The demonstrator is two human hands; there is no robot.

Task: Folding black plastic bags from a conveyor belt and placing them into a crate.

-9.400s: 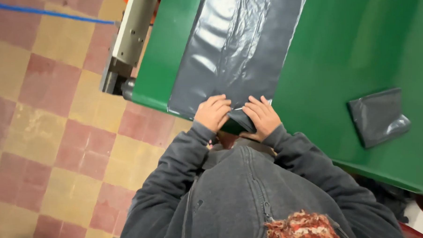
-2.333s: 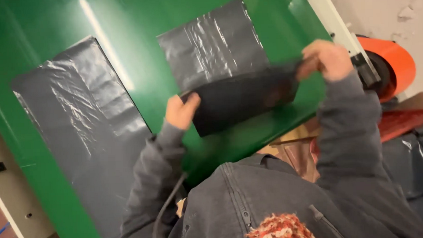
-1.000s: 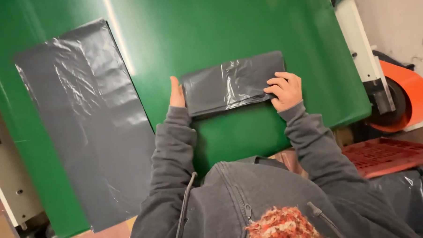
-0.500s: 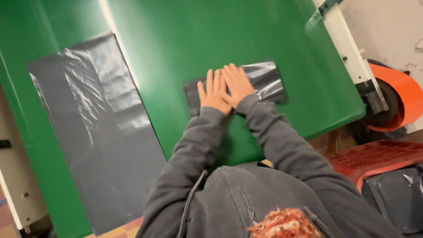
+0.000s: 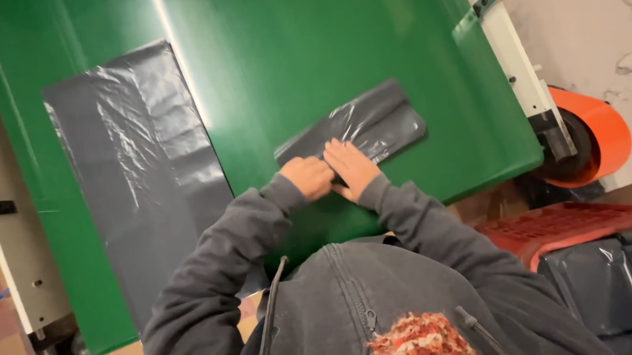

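Observation:
A folded dark grey plastic bag (image 5: 370,123) lies on the green table (image 5: 291,59). My left hand (image 5: 307,177) is curled on the bag's near edge, fingers bent over the plastic. My right hand (image 5: 350,166) lies beside it, flat on the bag with fingers together and pointing left. The two hands touch each other at the bag's near left part. Both arms wear dark grey sleeves.
A long unfolded grey bag (image 5: 137,177) lies flat on the table's left part. An orange roll (image 5: 595,136) sits at the right behind a white frame bar (image 5: 519,72). A red crate (image 5: 563,225) and more dark bags (image 5: 607,286) stand at lower right.
The folded bag has been pressed narrower on the table. My hands drew back from flat on its middle to its near edge, and my left hand curled.

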